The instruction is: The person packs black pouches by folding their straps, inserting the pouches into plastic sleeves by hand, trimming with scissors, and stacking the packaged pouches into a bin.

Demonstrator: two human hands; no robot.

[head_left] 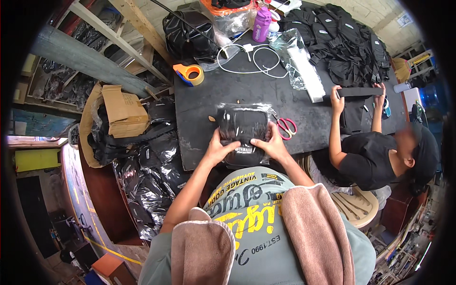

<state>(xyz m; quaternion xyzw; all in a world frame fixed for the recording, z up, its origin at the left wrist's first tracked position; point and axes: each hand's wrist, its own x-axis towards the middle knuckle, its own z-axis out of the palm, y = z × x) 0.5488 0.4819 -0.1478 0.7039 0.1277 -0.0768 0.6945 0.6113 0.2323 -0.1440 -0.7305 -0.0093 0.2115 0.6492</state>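
Between my two hands is a black bag in clear plastic wrap (243,124), lying at the near edge of the dark table (199,107). My left hand (222,148) grips its left side, thumb across the front. On the opposite side my right hand (271,144) grips it too, its thumb pressed on the front near a white print. The fingers of both hands are partly hidden behind the bag. Right of the bag, close to my right hand, lies a pair of scissors with pink-red handles (287,128).
At the right a co-worker (370,154) holds a black strip (359,92). Toward the back are a tape dispenser (190,75), a white cable (237,72), a purple bottle (261,24) and piled black bags (342,35). Wrapped bags (152,185) and a cardboard box (124,111) sit left.
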